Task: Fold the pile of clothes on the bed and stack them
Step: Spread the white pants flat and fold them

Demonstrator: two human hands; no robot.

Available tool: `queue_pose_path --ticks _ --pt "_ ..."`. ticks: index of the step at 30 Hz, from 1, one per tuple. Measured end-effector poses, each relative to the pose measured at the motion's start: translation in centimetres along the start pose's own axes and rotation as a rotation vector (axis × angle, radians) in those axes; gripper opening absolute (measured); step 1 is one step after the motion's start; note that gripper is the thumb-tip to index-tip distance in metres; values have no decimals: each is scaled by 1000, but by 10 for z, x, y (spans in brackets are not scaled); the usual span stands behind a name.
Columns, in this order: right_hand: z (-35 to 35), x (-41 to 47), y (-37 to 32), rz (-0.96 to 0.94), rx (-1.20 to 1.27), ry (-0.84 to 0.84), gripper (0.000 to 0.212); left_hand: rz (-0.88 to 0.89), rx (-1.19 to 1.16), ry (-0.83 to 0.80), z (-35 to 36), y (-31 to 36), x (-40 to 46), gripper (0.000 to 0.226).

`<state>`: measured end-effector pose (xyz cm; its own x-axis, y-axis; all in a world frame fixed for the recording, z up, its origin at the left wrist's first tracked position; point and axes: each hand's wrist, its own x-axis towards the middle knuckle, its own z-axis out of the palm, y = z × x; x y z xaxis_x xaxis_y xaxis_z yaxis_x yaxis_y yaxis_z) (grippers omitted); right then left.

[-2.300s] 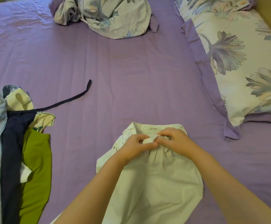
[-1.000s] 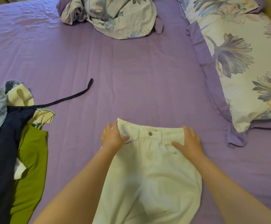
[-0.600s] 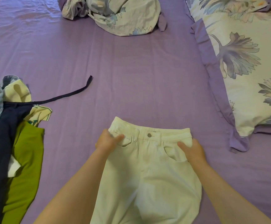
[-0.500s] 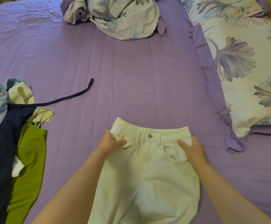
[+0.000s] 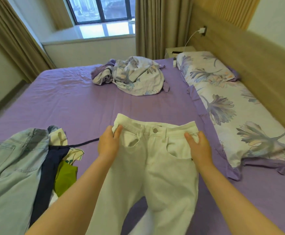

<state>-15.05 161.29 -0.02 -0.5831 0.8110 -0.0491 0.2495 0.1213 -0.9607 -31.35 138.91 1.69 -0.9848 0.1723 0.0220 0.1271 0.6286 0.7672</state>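
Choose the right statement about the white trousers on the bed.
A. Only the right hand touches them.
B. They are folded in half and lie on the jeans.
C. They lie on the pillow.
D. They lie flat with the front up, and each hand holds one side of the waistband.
D: the white trousers lie front up, button showing, on the purple sheet; the left hand and right hand grip the waistband's two sides.

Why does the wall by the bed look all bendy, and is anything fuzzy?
Head view: the wide-angle lens curves the headboard and curtains near the edges; the window glows with daylight; the bottom of the white trousers is smeared by motion blur.
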Motion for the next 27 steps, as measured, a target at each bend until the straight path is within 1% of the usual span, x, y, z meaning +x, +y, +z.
queue_pose_path --ticks 3,5,6,8,10,12,13,16,18,20,23,25,27 --pt "-9 -20 -69 -98 30 11 35 64 -147 28 -54 43 0 32" --pt "-20 -34 -116 -154 71 -2 35 117 -270 37 -90 73 -5 20" --pt "-26 -41 -140 -176 91 -9 34 141 -311 43 -109 88 -9 19" --pt "-37 -56 -183 -214 124 -3 31 186 -352 34 -144 118 -18 24" --pt "-46 -71 -219 -246 166 29 22 208 -408 -8 -175 144 -29 27" --pt "-54 -83 -252 -259 206 69 14 211 -472 -58 -203 168 -42 25" --pt "-59 -88 -268 -267 226 90 13 202 -504 -82 -215 180 -49 24" --pt "-76 -97 -318 -286 311 123 16 143 -635 -118 -248 222 -60 18" --pt "-89 -101 -349 -303 372 123 16 66 -687 -112 -271 253 -66 10" --pt "-101 -103 -376 -327 404 112 21 42 -763 -145 -290 279 -68 22" --pt "-117 -102 -412 -371 439 101 38 145 -834 -209 -311 307 -68 26" --pt "-127 -101 -429 -422 452 103 43 235 -832 -264 -317 319 -64 28" --pt "-133 -99 -434 -446 483 79 47 294 -807 -302 -316 323 -62 35"
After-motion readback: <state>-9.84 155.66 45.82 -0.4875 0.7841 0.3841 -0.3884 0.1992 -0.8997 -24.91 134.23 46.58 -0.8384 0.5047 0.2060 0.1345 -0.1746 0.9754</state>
